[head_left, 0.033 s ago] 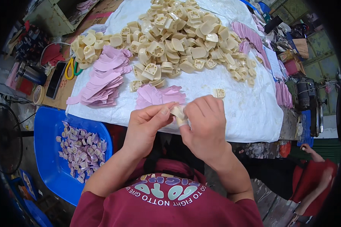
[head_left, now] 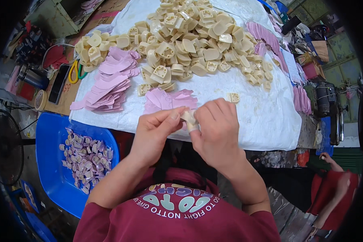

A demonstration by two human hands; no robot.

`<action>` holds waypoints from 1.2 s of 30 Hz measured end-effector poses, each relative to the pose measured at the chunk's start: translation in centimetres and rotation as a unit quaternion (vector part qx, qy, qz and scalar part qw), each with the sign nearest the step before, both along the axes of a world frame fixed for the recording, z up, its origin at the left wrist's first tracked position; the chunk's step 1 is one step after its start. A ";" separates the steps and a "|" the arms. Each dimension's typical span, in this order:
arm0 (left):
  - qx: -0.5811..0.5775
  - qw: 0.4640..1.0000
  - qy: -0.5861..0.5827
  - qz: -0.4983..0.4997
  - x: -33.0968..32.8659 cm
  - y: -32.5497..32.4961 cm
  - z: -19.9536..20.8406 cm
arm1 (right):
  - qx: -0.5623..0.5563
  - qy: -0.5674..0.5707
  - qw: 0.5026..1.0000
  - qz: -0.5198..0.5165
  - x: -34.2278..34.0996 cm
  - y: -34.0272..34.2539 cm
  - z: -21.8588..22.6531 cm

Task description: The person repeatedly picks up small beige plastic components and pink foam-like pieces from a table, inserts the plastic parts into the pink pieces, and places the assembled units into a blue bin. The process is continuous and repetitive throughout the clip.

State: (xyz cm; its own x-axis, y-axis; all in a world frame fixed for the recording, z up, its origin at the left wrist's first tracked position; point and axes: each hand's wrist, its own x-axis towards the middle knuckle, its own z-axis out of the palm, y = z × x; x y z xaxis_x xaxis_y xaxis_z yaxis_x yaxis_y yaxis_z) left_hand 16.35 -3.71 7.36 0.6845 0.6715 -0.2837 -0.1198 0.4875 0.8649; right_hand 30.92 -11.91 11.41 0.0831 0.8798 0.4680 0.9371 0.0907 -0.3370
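Note:
Close to the near edge of the white cloth, my left hand point(head_left: 159, 131) and my right hand point(head_left: 217, 131) meet around a small cream shoe heel point(head_left: 188, 117). My left thumb and forefinger pinch one side of it. The right fingers curl over the other side and hide much of it. Beige tape or a finger cover point(head_left: 192, 126) wraps my right thumb. Just beyond the hands lies a small fan of pink cover pieces point(head_left: 165, 99). A single cream heel point(head_left: 233, 97) rests to the right of them, hollow side up.
A large pile of cream heels point(head_left: 189, 44) fills the far cloth point(head_left: 266, 121). Pink pieces point(head_left: 113, 80) are stacked at left. A blue tub point(head_left: 48, 161) holds many pink-covered heels point(head_left: 86, 159). Scissors point(head_left: 74, 72), a phone point(head_left: 59, 84) and a tape roll point(head_left: 40, 100) lie left. Another person point(head_left: 334, 197) is at right.

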 end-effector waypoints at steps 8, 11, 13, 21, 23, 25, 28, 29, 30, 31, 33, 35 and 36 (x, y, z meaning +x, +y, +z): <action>-0.035 0.986 -0.038 -0.161 -0.7 3.6 -0.8 | 0.030 0.053 0.994 0.092 1.5 -0.5 -1.5; 0.098 0.969 0.020 -0.225 -0.3 4.2 -0.4 | 0.032 0.070 0.993 0.084 0.8 -0.5 -1.8; 0.207 0.930 0.115 -0.281 0.1 4.8 0.7 | 0.005 0.083 0.994 0.071 0.5 -0.6 -2.3; -0.012 0.984 -0.135 -0.113 -0.4 1.9 -1.3 | -0.048 0.457 0.887 -0.036 0.1 -1.9 -3.1; 0.003 0.985 -0.138 -0.106 -0.6 1.6 -1.6 | -0.055 0.513 0.856 -0.018 -0.2 -1.9 -2.8; 0.194 0.976 -0.086 -0.037 -0.3 1.0 -2.1 | -0.056 0.497 0.865 -0.039 -0.9 -1.7 -3.2; 0.403 0.914 -0.028 0.039 0.5 0.7 -2.0 | -0.063 0.485 0.870 -0.067 -1.4 -1.3 -3.4; 0.383 0.923 -0.026 0.013 0.4 1.1 -2.1 | -0.066 0.482 0.870 -0.077 -1.5 -1.2 -3.4; 0.360 0.932 -0.028 -0.015 0.5 1.4 -2.1 | -0.084 0.460 0.881 -0.072 -1.1 -1.2 -3.4; 0.286 0.955 -0.038 -0.066 0.3 1.7 -1.1 | -0.103 0.437 0.891 -0.068 -0.6 -1.4 -3.6; 0.360 0.930 -0.030 -0.067 -0.1 2.1 -1.2 | -0.115 0.423 0.897 -0.053 -0.5 -1.5 -4.0; 0.407 0.911 -0.028 -0.057 0.0 2.0 -1.2 | -0.108 0.425 0.896 -0.064 -0.5 -1.6 -3.7; 0.421 0.906 -0.024 -0.046 -0.1 1.7 -1.2 | -0.103 0.430 0.895 -0.065 -0.5 -1.4 -3.5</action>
